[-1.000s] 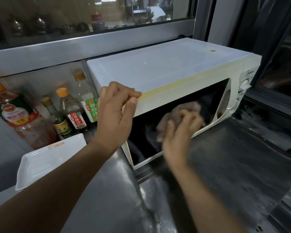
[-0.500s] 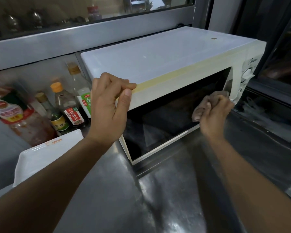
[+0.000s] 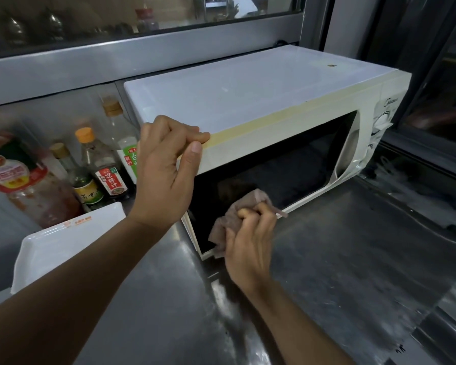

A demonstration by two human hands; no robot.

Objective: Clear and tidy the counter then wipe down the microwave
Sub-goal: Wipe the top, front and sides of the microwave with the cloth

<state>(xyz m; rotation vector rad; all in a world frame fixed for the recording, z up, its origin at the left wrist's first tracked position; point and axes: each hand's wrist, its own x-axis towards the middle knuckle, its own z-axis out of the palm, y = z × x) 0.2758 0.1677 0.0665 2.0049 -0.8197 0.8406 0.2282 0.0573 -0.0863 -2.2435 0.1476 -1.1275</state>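
Moved: our right hand point(image 3: 249, 243) has swept the cloth point(image 3: 244, 206) from the right end of the door, by the dials, back to the lower left of the dark glass.
Right hand: its fingers are curled round the bunched cloth, pressing it to the door near the bottom left corner.
Left hand point(image 3: 166, 169): we grip the microwave point(image 3: 248, 101) at its top front left corner, fingers over the top edge, thumb on the front face.
Microwave: it stands on the steel table point(image 3: 340, 259), its back near the window frame, door shut.
Open room: bare table lies in front of the microwave and to its right.
Left edge: a white tray point(image 3: 61, 246) sits just beside the microwave's left side.
Bottles: behind the tray we see a big red-labelled bottle point(image 3: 19, 180), an orange-capped bottle point(image 3: 103, 167) with dark liquid, a green-labelled dark bottle point(image 3: 82, 180) and a tall clear bottle point(image 3: 121, 143).
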